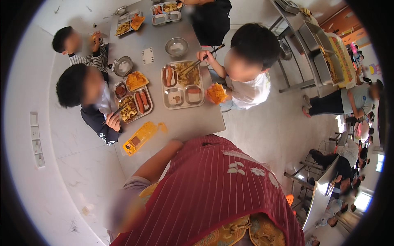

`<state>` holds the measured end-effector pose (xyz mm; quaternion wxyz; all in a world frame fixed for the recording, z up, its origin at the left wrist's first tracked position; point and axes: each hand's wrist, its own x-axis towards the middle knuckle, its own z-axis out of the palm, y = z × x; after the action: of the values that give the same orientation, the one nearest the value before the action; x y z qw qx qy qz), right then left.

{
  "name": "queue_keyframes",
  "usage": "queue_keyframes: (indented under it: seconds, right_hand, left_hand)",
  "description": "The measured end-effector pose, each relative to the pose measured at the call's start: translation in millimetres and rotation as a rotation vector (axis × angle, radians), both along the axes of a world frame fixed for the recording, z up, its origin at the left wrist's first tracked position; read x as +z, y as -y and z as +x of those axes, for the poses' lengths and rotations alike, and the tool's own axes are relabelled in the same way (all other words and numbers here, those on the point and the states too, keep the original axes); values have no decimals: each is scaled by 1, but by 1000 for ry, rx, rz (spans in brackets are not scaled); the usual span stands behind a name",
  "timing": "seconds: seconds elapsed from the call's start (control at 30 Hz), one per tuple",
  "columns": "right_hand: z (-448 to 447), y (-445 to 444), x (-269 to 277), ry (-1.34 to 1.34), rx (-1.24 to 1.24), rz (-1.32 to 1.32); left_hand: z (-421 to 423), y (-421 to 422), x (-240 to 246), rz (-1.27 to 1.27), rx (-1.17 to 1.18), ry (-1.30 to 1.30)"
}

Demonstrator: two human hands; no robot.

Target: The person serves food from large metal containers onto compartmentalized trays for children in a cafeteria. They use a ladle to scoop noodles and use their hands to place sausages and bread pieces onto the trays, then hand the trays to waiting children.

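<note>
Both of my hands are out of view; my left forearm (pixel 158 161) reaches behind my red striped apron (pixel 209 181). Before me stands a metal table (pixel 181 121). On its near left corner lies an orange-yellow food wrapper (pixel 144 132), opened flat. A steel compartment tray (pixel 167 104) farther in holds sausage pieces, noodle-like food and scraps. Left of it, another compartment tray (pixel 144 115) carries sausages (pixel 141 101), a topped slice of bread (pixel 137 80) and cooked vegetables (pixel 128 108). Two steel bowls (pixel 176 47) (pixel 123 66) rest beyond the trays.
Seated people eat along both sides; a person's hand (pixel 205 57) on the right holds chopsticks (pixel 197 63), the other a bread slice (pixel 217 93). Two more trays (pixel 166 20) (pixel 123 21) sit at the far end. A serving table with metal pans (pixel 320 69) and a standing person (pixel 354 101) are at right.
</note>
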<state>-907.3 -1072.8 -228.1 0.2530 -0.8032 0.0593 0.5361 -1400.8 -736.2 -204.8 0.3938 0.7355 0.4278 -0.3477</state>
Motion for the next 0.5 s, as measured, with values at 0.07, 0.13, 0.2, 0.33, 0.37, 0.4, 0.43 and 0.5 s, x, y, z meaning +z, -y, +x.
queue_keyframes:
  seconds: [0.07, 0.13, 0.2, 0.33, 0.37, 0.4, 0.43, 0.5]
  right_hand:
    - [-3, 3, 7, 6, -19, -18]
    - [-3, 8, 12, 5, -34, -37]
    - [1, 14, 13, 1, -53, -46]
    - [23, 29, 8, 2, -78, -58]
    - [32, 32, 6, 0, -81, -59]
    - [43, 35, 4, 0, -81, -59]
    - [55, 38, 2, -2, -80, -59]
    - [83, 38, -3, 2, -65, -54]
  left_hand:
    - [2, -1, 13, -26, -38, -35]
    - [12, -3, 26, -87, -116, -97]
    - [25, -5, 39, -176, -167, -147]
    - [53, -4, 49, -344, -91, -151]
    - [61, -4, 45, -339, -140, -126]
    - [69, -3, 40, -318, -167, -112]
    - [76, -1, 32, -295, -194, -99]
    - [93, 6, 11, -204, -205, -72]
